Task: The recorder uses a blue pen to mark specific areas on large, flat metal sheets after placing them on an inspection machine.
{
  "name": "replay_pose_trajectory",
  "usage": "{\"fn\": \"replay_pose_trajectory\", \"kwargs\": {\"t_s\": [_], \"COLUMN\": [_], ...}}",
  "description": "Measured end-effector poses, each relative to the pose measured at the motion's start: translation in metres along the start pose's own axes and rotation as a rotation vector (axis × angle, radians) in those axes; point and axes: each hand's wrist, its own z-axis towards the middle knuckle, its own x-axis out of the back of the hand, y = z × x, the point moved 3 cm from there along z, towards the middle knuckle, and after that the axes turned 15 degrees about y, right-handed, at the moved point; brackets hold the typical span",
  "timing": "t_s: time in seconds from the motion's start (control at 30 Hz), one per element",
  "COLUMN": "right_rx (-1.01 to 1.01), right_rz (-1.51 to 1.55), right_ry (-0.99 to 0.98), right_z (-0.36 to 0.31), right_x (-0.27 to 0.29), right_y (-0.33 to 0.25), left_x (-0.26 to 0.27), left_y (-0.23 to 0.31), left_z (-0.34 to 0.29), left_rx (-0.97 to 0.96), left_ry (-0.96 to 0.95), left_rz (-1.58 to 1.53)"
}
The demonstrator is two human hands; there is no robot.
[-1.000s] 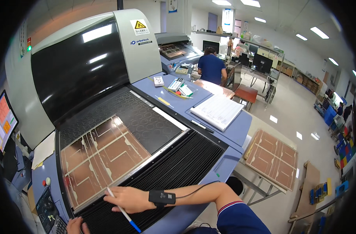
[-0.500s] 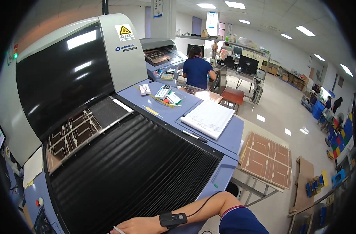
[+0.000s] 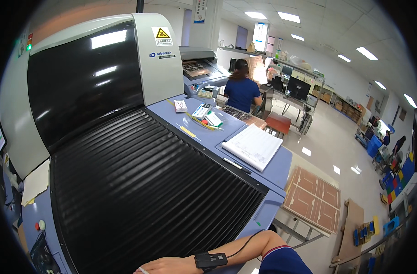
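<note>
At the lower edge of the head view, my right hand (image 3: pixel 167 266) lies over the near side of a large machine's black pleated bed cover (image 3: pixel 158 192). Its fingertips are cut off by the picture's edge. Beside the fingers a thin white strip (image 3: pixel 143 270) shows, and I cannot make out what it is. A black strapped device (image 3: pixel 210 260) with a cable sits on my right wrist. My left hand is out of view. Beyond the bed stands the machine's dark glossy hood (image 3: pixel 87 68).
On the blue side ledge lie an open notebook (image 3: pixel 254 145), a marker pen (image 3: pixel 237 165) and small boxes (image 3: pixel 201 111). Copper-coloured panels (image 3: pixel 312 198) rest on a stand at right. A co-worker (image 3: pixel 241 89) in blue faces away. Red and white-green buttons (image 3: pixel 39 225) sit at lower left.
The patterned copper panel on the bed has slid out of sight under the hood, and pleated cover fills its place. The co-worker now has a panel raised. My view has shifted slightly.
</note>
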Motion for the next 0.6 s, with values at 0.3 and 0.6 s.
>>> {"fn": "replay_pose_trajectory", "kwargs": {"t_s": [0.3,0.6], "right_rx": [0.007,-0.02], "right_rz": [-0.01,0.005], "right_ry": [0.006,-0.024], "right_z": [-0.0028,-0.0007], "right_x": [-0.001,0.0036], "right_y": [0.0039,0.0006], "left_x": [-0.0015,-0.0025], "left_y": [-0.0015,-0.0005], "left_z": [-0.0027,-0.0049], "left_rx": [0.005,0.009], "left_ry": [-0.022,-0.033], "left_rz": [-0.019,-0.029]}}
